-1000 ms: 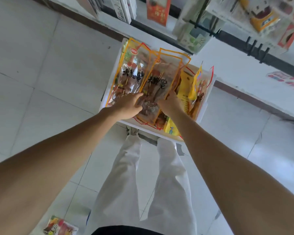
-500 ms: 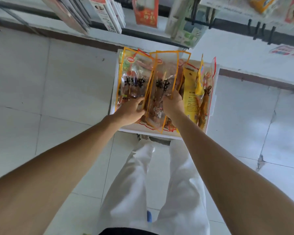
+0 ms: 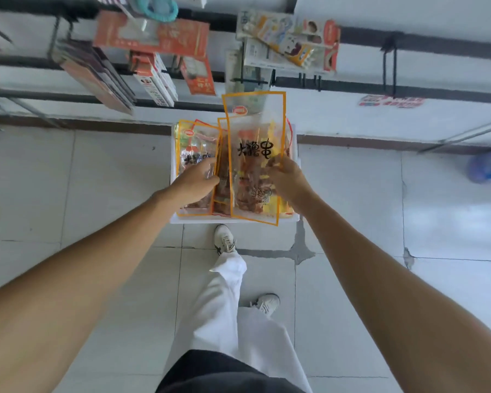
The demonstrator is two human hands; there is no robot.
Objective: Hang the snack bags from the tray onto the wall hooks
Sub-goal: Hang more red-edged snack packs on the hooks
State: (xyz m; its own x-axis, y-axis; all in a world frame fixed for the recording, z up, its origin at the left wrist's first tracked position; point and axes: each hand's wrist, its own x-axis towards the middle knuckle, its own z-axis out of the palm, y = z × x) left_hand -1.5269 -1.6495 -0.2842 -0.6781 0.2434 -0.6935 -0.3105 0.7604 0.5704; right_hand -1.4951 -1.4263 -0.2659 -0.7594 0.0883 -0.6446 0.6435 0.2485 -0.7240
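Hands: apart, one at each side of the stack, each gripping its own bag
Right hand: pinches the right edge of the lifted bag, held upright over the tray with its top toward the wall
Left hand: fingers curled on the left bag, probably pinning the stack so only one bag comes away
Tray: white, on the floor at the wall's foot, more bags in it
Side grip: leaves the bag's top edge free to meet a hook, I judge
Hooks: short prongs just above the bag's top; a bare hook further right
Crowding: hung packs fill the rails left and centre
Open room: bare wall to the right, the easier path
Edges: the lifted bag's lower corner overhangs the tray's near rim; a shoe is just beside that rim
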